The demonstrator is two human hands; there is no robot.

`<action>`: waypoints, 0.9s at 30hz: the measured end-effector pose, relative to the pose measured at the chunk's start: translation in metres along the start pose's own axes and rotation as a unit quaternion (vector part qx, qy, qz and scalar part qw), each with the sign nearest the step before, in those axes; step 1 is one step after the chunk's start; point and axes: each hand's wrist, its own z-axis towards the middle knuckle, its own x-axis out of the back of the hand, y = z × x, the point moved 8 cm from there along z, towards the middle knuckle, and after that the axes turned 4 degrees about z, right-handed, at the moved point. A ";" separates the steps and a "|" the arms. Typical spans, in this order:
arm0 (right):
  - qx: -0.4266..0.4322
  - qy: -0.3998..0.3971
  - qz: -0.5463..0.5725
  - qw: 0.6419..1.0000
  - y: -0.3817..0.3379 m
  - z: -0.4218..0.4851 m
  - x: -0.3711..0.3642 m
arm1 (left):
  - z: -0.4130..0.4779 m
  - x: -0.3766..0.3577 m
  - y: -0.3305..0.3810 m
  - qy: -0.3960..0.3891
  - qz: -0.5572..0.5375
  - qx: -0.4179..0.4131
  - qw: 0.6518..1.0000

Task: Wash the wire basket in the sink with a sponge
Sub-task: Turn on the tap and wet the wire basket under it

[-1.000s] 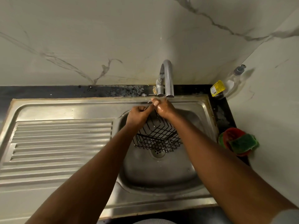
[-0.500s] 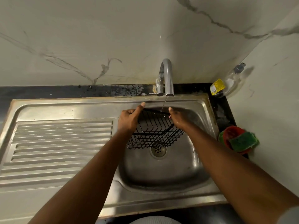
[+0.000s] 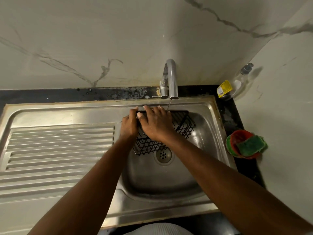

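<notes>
A black wire basket is held tilted over the steel sink bowl, under a thin stream of water from the tap. My left hand grips the basket's left end. My right hand lies flat across its top side, fingers spread over the far rim. A green sponge rests in a red and green bowl on the counter to the right of the sink, away from both hands.
The ribbed steel drainboard fills the left side. The drain lies just below the basket. A clear soap bottle with a yellow label stands in the back right corner against the marble wall.
The basket has shifted right and up toward the tap. My right hand moved from the basket's right end to lie over its top, beside my left hand.
</notes>
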 end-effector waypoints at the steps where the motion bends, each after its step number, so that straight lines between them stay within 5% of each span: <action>1: 0.021 0.018 -0.007 1.000 -0.001 0.002 0.007 | 0.003 -0.002 -0.005 -0.013 -0.002 0.001 1.000; 8: -0.124 -0.021 0.031 0.992 0.110 0.015 0.032 | 0.011 0.013 -0.014 0.007 -0.133 0.110 0.985; 10: -0.209 -0.026 0.141 0.967 0.149 0.002 0.028 | 0.013 0.019 -0.019 0.013 -0.144 0.110 0.983; 14: -0.275 -0.083 0.558 0.779 0.167 -0.016 -0.010 | 0.006 0.013 -0.025 0.010 -0.166 0.125 0.978; 16: -0.271 -0.048 0.602 0.749 0.171 -0.015 -0.012 | 0.003 0.012 -0.033 0.010 -0.177 0.148 0.973; 24: -0.274 0.118 0.544 0.784 0.161 -0.006 0.003 | -0.007 0.009 -0.057 0.002 -0.271 0.232 0.934; 27: -0.222 0.104 0.480 0.842 0.147 -0.006 0.022 | 0.003 0.017 -0.057 -0.010 -0.279 0.206 0.938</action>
